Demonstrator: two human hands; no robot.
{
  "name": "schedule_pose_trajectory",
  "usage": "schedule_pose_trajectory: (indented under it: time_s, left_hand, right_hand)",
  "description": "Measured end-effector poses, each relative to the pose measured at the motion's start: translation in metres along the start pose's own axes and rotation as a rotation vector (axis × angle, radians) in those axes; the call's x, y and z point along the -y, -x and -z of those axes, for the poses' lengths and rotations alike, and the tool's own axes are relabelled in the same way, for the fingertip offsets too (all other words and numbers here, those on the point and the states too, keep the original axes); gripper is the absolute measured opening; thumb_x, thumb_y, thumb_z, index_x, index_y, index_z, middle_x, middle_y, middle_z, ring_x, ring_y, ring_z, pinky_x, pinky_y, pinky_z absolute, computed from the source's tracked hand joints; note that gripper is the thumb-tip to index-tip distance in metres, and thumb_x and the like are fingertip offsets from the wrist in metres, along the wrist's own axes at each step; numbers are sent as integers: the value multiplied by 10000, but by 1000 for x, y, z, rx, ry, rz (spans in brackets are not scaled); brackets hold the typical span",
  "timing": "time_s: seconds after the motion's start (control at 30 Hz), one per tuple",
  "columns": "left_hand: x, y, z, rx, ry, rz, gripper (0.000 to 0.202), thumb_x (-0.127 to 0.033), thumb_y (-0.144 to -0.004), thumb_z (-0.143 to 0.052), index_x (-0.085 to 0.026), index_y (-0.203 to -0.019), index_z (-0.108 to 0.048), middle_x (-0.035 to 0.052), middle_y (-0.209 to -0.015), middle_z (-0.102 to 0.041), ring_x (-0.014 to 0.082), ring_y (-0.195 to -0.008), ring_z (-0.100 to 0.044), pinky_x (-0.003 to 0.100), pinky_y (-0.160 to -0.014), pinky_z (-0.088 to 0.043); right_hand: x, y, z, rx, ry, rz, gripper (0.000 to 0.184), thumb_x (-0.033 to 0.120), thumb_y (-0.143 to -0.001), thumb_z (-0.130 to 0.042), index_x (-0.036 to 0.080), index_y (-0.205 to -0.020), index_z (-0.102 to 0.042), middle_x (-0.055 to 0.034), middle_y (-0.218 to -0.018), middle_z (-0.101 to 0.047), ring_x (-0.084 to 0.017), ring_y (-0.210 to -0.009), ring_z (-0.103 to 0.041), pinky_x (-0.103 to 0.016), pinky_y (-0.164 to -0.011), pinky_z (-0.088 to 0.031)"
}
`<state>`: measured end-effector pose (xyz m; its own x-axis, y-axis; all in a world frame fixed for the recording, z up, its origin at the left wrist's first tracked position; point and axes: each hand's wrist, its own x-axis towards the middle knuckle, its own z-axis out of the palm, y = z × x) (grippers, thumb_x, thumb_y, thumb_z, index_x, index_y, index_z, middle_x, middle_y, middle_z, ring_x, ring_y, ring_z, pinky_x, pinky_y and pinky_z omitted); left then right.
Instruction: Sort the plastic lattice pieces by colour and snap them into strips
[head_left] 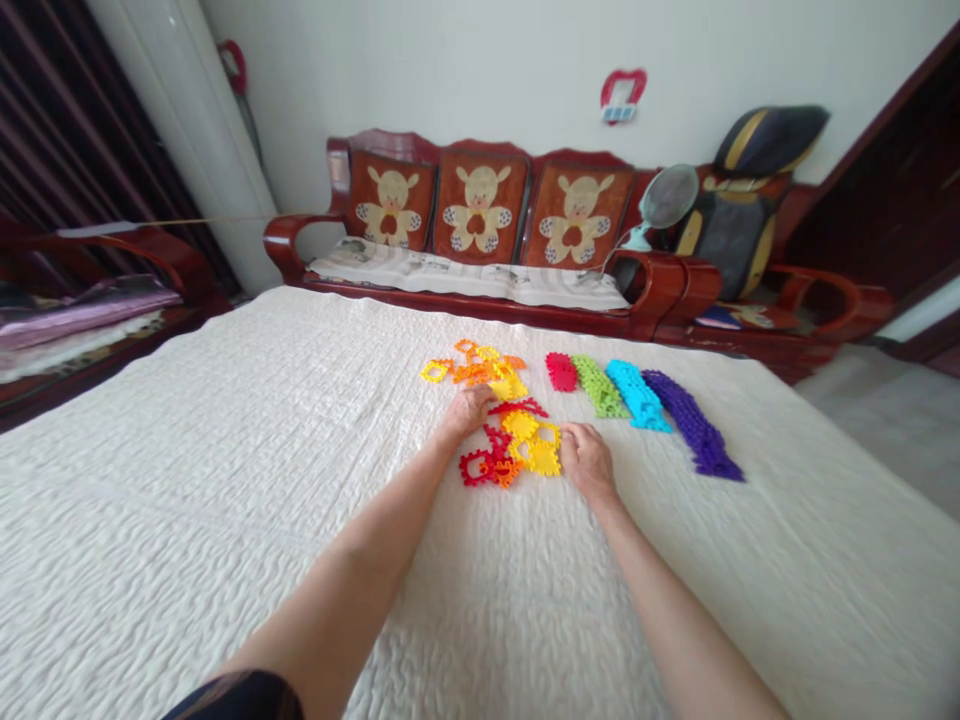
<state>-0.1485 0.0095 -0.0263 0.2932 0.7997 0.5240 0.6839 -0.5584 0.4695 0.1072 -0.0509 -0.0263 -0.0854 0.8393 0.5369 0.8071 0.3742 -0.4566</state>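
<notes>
Flat plastic building pieces with toothed edges lie in a loose heap on the bedspread. My left hand (470,409) is closed at the heap's left side, its fingertips on a yellow toothed piece (510,386). At the right edge of the heap, my right hand (589,458) has its fingers curled together against the yellow pieces (545,458); what is between them is hidden. Red pieces (475,468) and an orange piece (508,474) lie between the two hands, on the near side. More orange pieces (471,373) lie beyond my left hand.
Stacked rows of red (561,371), green (599,387), blue (637,395) and purple pieces (691,420) lie to the right. The cream quilted bedspread (225,450) covers the surface. A wooden sofa (450,294) and a small fan (670,197) stand behind.
</notes>
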Motion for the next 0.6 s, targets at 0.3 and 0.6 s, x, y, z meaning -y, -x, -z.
schedule_pose_trajectory:
  time_s: [0.3,0.6]
  left_hand:
    - [-3,1,2,-15,-14,100,309,-21,-744,-416,-179,-878,-646,53,-988,-684,167,-987,-616,347,-965,-488]
    - [-5,0,5,-105,98,141,258,-111,-831,-444,-171,-936,-671,50,-991,-704,169,-948,-645,346,-938,-502]
  right_hand:
    - [6,1,7,55,-93,-20,284,281,-851,-394,180,-909,-653,-103,-946,-679,-237,-935,-601,-398,-883,-465]
    - [19,5,21,52,-232,125,240,292,-847,-507,177,-1025,-619,-108,-1043,-642,-231,-1014,-597,-395,-918,-477]
